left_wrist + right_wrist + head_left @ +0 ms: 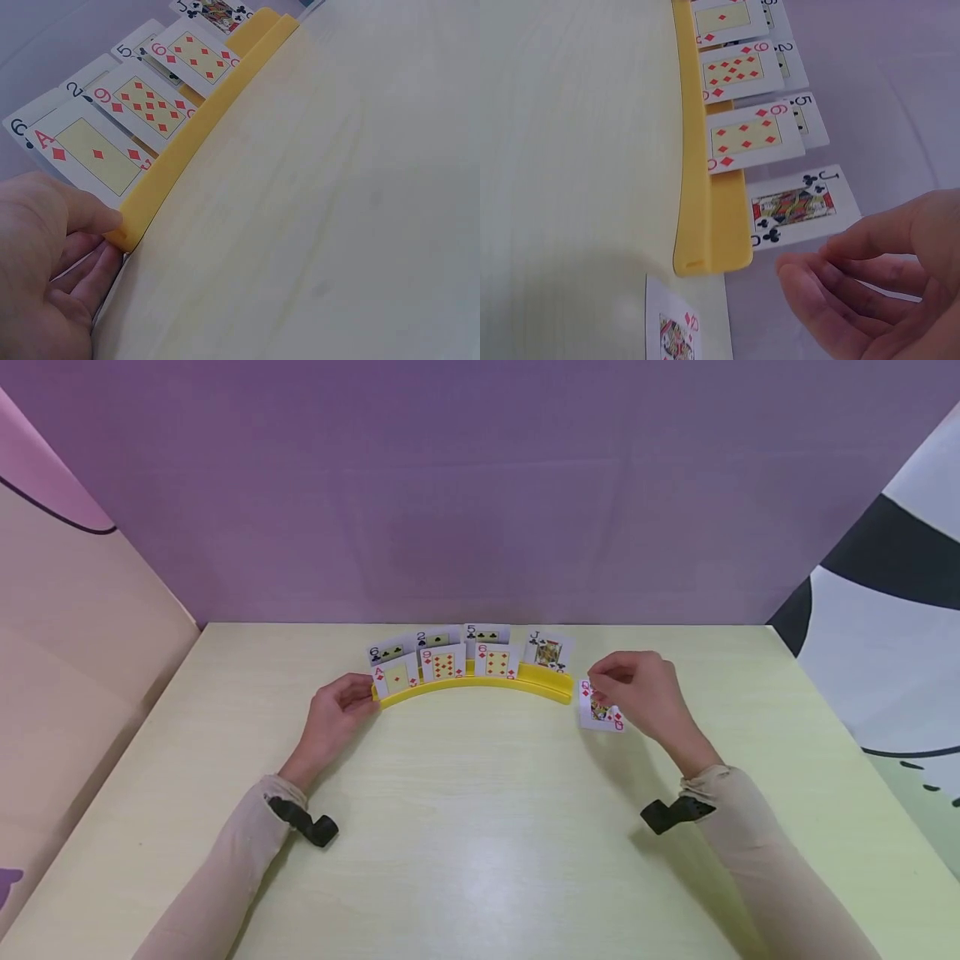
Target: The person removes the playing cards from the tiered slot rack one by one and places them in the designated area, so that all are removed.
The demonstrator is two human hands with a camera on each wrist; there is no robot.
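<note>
A curved yellow card holder (540, 682) stands mid-table with playing cards upright in it. The back row is clubs, with a jack (793, 206) at the right. The front row is diamonds: ace (97, 154), nine (146, 101) and six (748, 137). My left hand (339, 708) grips the holder's left end (135, 217), thumb on top and fingers behind. A queen of diamonds (600, 708) lies face up on the table just off the holder's right end. My right hand (637, 692) hovers over it, fingers (832, 259) loosely curled and apart from the queen of diamonds (676, 330).
The pale yellow table (480, 843) runs back to a purple wall (480, 485). Patterned panels close in the left and right sides. The holder's front slot is bare in front of the jack (551, 653).
</note>
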